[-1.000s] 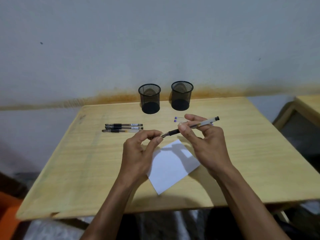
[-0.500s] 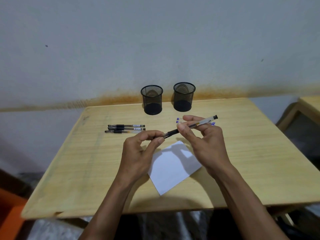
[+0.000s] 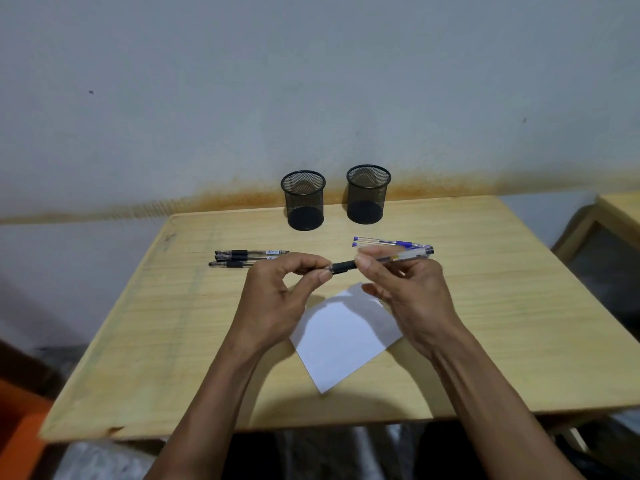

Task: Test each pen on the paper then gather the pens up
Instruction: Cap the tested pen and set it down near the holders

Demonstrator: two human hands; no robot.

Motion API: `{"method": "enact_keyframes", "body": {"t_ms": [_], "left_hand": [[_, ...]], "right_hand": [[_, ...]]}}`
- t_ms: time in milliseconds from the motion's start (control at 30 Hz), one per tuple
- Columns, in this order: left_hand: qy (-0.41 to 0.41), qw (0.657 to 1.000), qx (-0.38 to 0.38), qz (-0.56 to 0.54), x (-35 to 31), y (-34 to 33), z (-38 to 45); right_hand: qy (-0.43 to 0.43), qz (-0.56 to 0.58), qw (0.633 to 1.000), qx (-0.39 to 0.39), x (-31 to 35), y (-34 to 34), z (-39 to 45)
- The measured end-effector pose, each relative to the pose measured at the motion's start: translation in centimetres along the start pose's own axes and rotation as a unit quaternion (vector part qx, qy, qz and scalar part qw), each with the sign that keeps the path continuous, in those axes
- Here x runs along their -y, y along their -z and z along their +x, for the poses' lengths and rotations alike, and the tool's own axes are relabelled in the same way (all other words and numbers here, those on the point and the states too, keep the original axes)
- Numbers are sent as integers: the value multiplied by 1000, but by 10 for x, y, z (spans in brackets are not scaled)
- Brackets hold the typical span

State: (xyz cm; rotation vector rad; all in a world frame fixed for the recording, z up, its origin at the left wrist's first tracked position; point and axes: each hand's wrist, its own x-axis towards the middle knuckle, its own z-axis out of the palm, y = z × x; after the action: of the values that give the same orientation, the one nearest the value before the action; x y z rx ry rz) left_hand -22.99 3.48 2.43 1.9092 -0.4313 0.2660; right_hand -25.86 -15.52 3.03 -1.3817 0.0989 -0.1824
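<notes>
My right hand (image 3: 412, 299) holds a clear pen with a black grip (image 3: 398, 258) level above the table. My left hand (image 3: 277, 299) pinches the pen's tip end between thumb and forefinger; whether a cap is in those fingers is hidden. Below both hands lies a white sheet of paper (image 3: 343, 337), turned like a diamond. Black pens (image 3: 242, 258) lie side by side to the left on the table. Two blue pens (image 3: 388, 242) lie behind my right hand, partly hidden by it.
Two black mesh pen cups stand at the back of the wooden table (image 3: 502, 306), the left cup (image 3: 303, 199) and the right cup (image 3: 367, 193). A grey wall rises behind. Another wooden piece of furniture (image 3: 620, 209) is at the right edge.
My left fingers have closed in on the pen's tip end, which they were only near before. The pen has tilted flatter. The camera has shifted slightly.
</notes>
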Motion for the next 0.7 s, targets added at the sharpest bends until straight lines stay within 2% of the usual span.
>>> {"method": "enact_keyframes", "body": {"t_ms": [67, 133, 200, 333, 400, 467, 533, 600, 700], "left_hand": [[4, 1000, 8, 18, 6, 6, 2], [23, 1000, 9, 7, 12, 12, 2], [50, 998, 4, -21, 15, 15, 3], [60, 998, 3, -20, 17, 11, 8], [67, 998, -9, -18, 21, 11, 10], [79, 996, -37, 5, 26, 10, 11], [104, 987, -78, 92, 36, 10, 8], [141, 956, -115, 230, 47, 10, 3], [182, 904, -117, 370, 71, 14, -2]], "right_hand": [[26, 19, 999, -20, 7, 10, 5], [89, -105, 990, -25, 10, 20, 10], [121, -259, 958, 3, 9, 19, 13], [140, -454, 878, 62, -5, 3, 16], [141, -488, 859, 61, -10, -3, 16], [151, -479, 864, 39, -17, -6, 19], [134, -446, 885, -20, -21, -11, 27], [86, -428, 895, -87, -23, -16, 43], [24, -474, 871, -129, -29, -30, 70]]}}
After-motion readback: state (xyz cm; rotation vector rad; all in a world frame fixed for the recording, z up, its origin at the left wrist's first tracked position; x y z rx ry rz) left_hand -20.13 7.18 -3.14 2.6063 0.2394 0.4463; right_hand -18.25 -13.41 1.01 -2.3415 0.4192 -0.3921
